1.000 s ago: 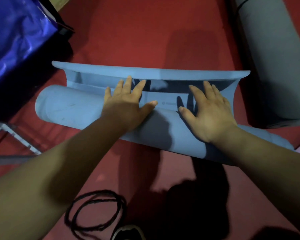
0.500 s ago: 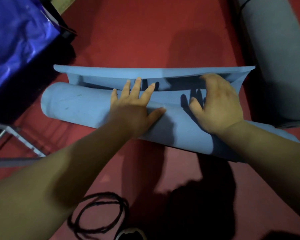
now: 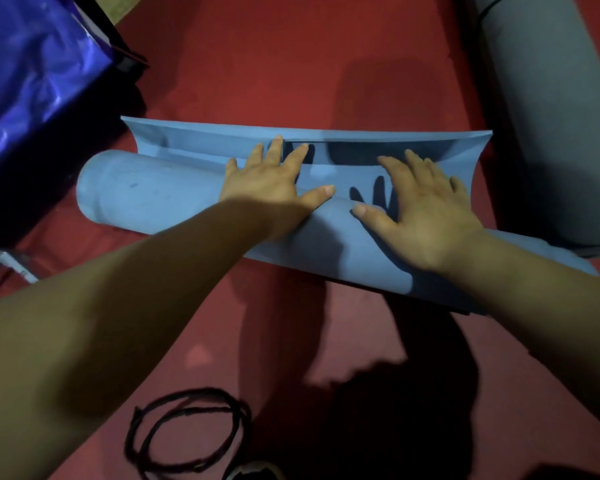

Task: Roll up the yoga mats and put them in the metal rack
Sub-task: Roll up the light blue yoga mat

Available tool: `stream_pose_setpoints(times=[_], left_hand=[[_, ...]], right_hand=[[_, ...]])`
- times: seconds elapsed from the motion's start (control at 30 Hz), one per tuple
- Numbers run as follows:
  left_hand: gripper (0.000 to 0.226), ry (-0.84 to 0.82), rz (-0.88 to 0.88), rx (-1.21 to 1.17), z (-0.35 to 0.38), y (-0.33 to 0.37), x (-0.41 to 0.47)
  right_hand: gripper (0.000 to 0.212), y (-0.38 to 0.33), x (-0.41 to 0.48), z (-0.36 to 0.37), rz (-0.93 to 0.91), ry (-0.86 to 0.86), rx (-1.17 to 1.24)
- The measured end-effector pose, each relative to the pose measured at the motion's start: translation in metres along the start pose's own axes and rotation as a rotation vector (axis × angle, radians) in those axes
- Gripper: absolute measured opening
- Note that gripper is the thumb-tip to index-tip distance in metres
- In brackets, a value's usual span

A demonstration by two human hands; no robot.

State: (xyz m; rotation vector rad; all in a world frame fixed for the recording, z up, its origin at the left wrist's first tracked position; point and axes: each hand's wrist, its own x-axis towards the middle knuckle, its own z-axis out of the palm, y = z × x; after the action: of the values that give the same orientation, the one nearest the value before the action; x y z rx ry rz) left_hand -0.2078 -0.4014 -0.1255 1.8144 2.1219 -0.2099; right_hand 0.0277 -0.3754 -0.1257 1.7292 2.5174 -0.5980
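A light blue yoga mat point(image 3: 146, 192) lies almost fully rolled across the red floor, its last flap point(image 3: 208, 136) curling up on the far side. My left hand point(image 3: 274, 183) lies flat on the roll near its middle, fingers spread and reaching the flap. My right hand point(image 3: 426, 206) presses flat on the roll to the right, fingers apart. Neither hand grips anything. A grey rolled mat point(image 3: 548, 109) lies at the far right. A metal bar point(image 3: 4, 263) shows at the left edge; I cannot tell whether it belongs to the rack.
A shiny blue plastic sheet point(image 3: 28, 71) covers something dark at the top left. A black looped cord point(image 3: 187, 434) lies on the red floor point(image 3: 291, 57) near me, beside a dark shoe tip point(image 3: 253, 472).
The roll has shifted slightly away from me. My right hand, curled over the flap's edge half a second ago, now lies flat with fingers spread. My left hand stays flat on the roll.
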Motion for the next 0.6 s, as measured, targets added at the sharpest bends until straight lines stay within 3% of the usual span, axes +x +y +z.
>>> stream_pose_setpoints(times=[0.2,0.3,0.6], left_hand=[[0.082,0.204,0.043,-0.019,0.009,0.003,-0.009],[0.088,0.351,0.183,0.042,0.025,0.009,-0.034],[0.135,0.212,0.309,0.248,0.026,-0.003,-0.043]], right_hand=[[0.083,0.001,0.003,0.001,0.011,0.125,0.013],[0.079,0.001,0.002,0.001,0.009,0.177,0.008],[0.080,0.002,0.007,-0.001,0.039,0.194,-0.034]])
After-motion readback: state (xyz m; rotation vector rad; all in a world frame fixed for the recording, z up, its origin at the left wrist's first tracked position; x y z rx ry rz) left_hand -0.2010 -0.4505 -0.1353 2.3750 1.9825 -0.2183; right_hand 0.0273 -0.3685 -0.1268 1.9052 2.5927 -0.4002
